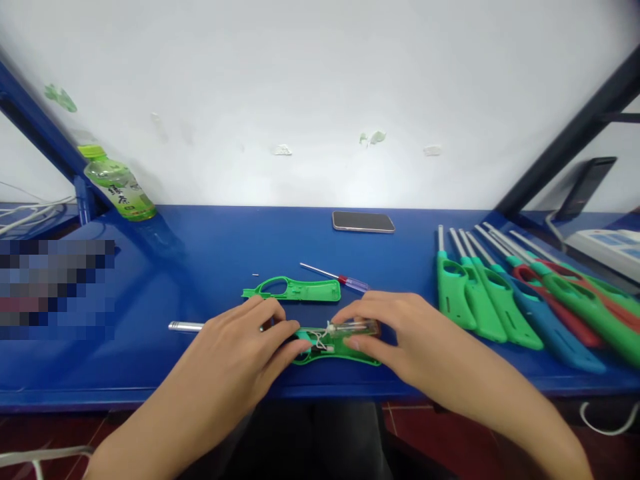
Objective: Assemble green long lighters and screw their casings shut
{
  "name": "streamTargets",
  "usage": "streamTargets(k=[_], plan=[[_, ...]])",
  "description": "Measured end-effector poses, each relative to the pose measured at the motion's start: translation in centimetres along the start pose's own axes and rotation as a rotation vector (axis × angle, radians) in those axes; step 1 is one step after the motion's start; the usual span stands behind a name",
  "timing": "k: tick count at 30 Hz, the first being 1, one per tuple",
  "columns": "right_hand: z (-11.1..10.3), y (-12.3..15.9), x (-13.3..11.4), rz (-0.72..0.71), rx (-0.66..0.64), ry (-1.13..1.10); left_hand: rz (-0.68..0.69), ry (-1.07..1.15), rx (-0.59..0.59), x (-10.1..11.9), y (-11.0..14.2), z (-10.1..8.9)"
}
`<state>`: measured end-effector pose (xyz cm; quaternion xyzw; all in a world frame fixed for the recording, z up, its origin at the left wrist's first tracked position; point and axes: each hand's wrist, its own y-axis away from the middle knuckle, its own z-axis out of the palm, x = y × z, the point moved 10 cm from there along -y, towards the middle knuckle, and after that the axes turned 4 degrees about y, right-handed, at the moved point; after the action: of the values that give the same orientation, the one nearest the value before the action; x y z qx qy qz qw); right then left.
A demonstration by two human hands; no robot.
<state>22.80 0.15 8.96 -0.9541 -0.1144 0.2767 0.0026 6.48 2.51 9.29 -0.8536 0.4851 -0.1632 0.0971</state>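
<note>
A long-nosed lighter with its green casing half [367, 361] opened up lies near the table's front edge, its metal nozzle [184, 327] pointing left. My left hand [253, 340] is closed on its front part, thumb and fingers pressing around the trigger area. Between the thumb and fingers of my right hand [395, 325] is a clear fuel tank [354, 327], held over the rear of the casing. Thin white tubing or wire [317, 338] runs beside the tank. The other green casing half [316, 291] lies just behind, inner side up.
A screwdriver [354, 283] and a tiny metal pin [255, 275] lie behind the casing. Several assembled lighters [493, 300] are spread at the right. A phone [363, 222] lies near the wall, and a green-capped bottle [120, 187] leans at the back left.
</note>
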Motion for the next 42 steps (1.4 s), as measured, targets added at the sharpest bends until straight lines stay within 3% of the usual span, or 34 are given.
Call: streamTargets(k=[12,22,42], plan=[[0.6,-0.2,0.3,-0.069,0.016,0.033,0.068,-0.003,0.046,0.9,0.0,-0.1],[0.8,-0.1,0.5,-0.017,-0.031,-0.046,0.076,0.022,0.07,1.6,-0.1,-0.3],[1.1,0.9,0.5,-0.05,-0.061,0.038,-0.004,0.016,0.045,2.4,0.1,0.4]])
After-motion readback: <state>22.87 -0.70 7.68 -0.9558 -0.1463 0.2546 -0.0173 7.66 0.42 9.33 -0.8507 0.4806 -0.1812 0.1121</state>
